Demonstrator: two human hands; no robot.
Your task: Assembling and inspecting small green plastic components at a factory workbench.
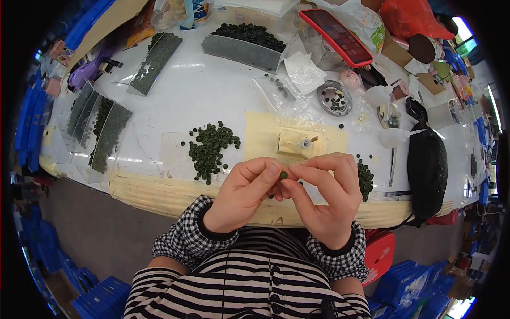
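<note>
Over the front edge of the table my two hands meet, fingertips together at a small round green piece point(283, 175). My left hand point(239, 194) is closed, thumb and forefinger pinched against the piece's left side. From the other side my right hand point(330, 199) pinches at it with thumb and forefinger. A couple of dark pieces show just under the fingers; whether they are held I cannot tell. Left of my hands lies a loose pile of dark green pieces point(210, 151). Directly beyond the fingers stands a yellowish taped block point(293, 143) with a small peg on it.
Clear bins of dark pieces point(244, 45) stand at the back and left point(109, 135). A smaller pile point(365, 181) lies right of my hand. Farther right are a round dish point(334, 98), tweezers point(392, 167) and a black pouch point(426, 170). A red-cased phone point(337, 37) leans behind.
</note>
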